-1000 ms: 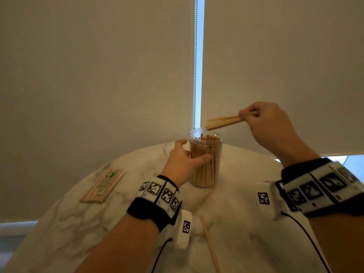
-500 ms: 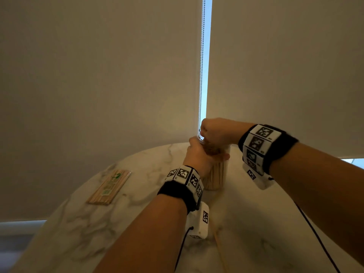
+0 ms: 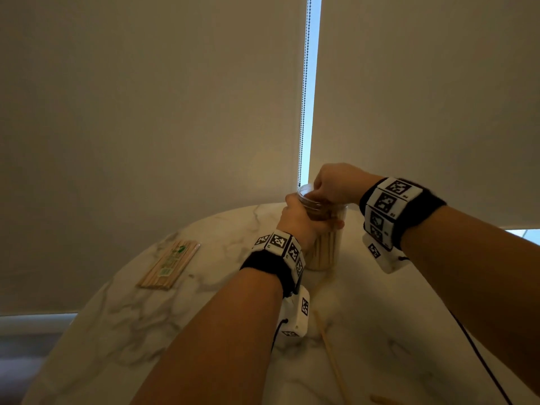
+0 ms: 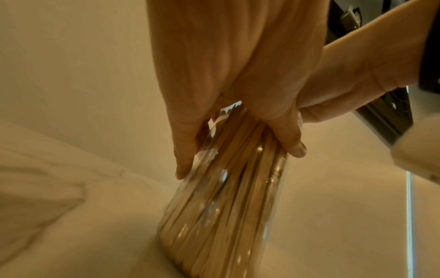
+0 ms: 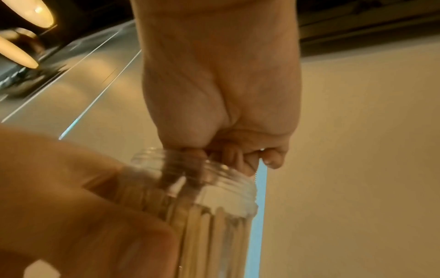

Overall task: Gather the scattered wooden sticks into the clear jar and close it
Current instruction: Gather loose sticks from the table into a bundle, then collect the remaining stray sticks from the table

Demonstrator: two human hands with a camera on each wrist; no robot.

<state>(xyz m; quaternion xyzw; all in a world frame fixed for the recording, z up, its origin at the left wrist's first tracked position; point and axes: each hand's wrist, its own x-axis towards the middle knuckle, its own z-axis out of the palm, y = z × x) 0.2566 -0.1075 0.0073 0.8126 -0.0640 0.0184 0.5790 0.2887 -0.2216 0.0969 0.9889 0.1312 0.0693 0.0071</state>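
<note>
The right hand [image 3: 336, 182], earlier lifted with sticks, now pushes them into the jar [image 3: 324, 244]; its grip is curled, the left hand [image 3: 304, 220] grasps the jar, and one stick [image 3: 331, 355] waits on the bench [image 3: 146, 331].

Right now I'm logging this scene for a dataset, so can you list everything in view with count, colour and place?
clear jar: one, transparent, packed with tan upright sticks, no lid on it, far centre of the table
loose wooden stick: one whole, tan, near edge; a second bit shows at the bottom border
packet of skewers: one, tan with a green label, left side of the table
marble table: one, white, grey veins
roller blinds: two, beige, with a bead chain in the gap
wrist bands: two, black with white tags
left hand: grip around the jar
right hand: fingers curled at the jar mouth
</note>
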